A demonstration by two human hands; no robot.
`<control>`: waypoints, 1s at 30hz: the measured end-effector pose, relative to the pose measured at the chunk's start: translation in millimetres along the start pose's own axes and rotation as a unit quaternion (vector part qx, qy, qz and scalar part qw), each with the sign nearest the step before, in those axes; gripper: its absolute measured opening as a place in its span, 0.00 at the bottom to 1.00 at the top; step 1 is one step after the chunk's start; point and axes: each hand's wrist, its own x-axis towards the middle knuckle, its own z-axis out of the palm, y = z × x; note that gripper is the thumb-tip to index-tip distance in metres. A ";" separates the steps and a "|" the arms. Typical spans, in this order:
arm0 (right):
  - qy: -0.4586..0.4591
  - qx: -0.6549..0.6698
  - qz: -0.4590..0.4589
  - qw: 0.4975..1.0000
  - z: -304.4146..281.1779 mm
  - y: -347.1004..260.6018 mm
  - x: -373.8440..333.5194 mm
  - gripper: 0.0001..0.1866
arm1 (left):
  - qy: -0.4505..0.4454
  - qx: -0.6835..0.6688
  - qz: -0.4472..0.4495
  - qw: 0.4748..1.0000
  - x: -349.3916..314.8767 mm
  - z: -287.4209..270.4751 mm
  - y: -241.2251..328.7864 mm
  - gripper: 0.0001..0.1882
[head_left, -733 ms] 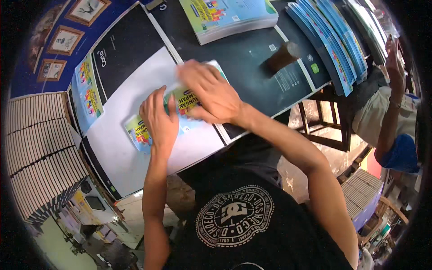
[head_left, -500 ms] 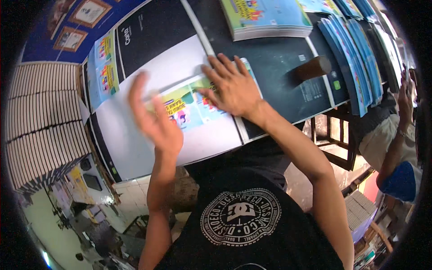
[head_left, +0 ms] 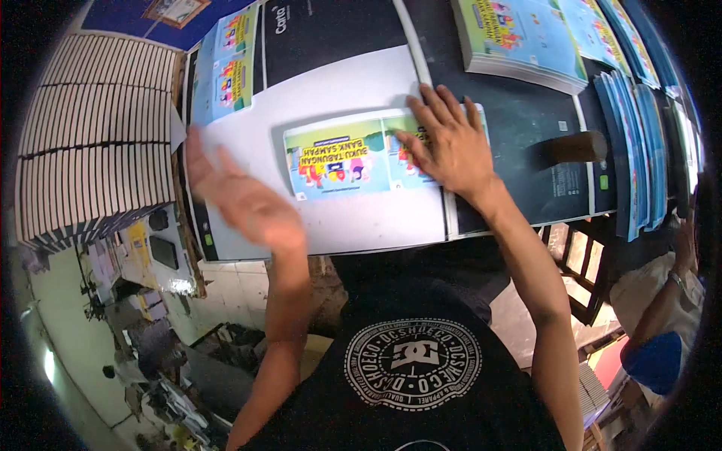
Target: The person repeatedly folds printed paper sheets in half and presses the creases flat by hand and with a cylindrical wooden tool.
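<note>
A colourful two-panel printed sheet, green, yellow and blue with cartoon figures, lies flat on a white board on the table. My right hand rests palm down over its right end, fingers spread, hiding part of that panel. Left of the sheet, my left hand is blurred by motion. Its fingers are stretched out and it holds nothing; a gap separates it from the sheet. Further left, more sheets of the same print lie at the board's far left corner.
A thick stack of printed sheets sits at the far right. Near it are a brown cylindrical tool and piles of blue-edged booklets. Tall stacks of bound blocks stand at left. Another person's arm shows at right.
My left hand has swung leftward off the sheet, uncovering its left panel. My right hand keeps its place on the right end. The whole view has shifted.
</note>
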 end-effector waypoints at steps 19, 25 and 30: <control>0.059 0.133 -0.021 0.989 -1.1 9.3 7.2 0.24 | -0.051 0.015 0.171 0.984 13.3 -0.8 4.5 0.39; 0.077 0.162 -0.033 0.983 -39.3 -19.9 13.5 0.26 | -0.295 0.237 0.096 0.920 -46.1 40.1 -77.9 0.29; 0.255 0.429 -0.205 0.842 -103.3 -89.8 13.5 0.42 | -0.351 0.290 0.113 0.883 -52.5 46.7 -78.6 0.26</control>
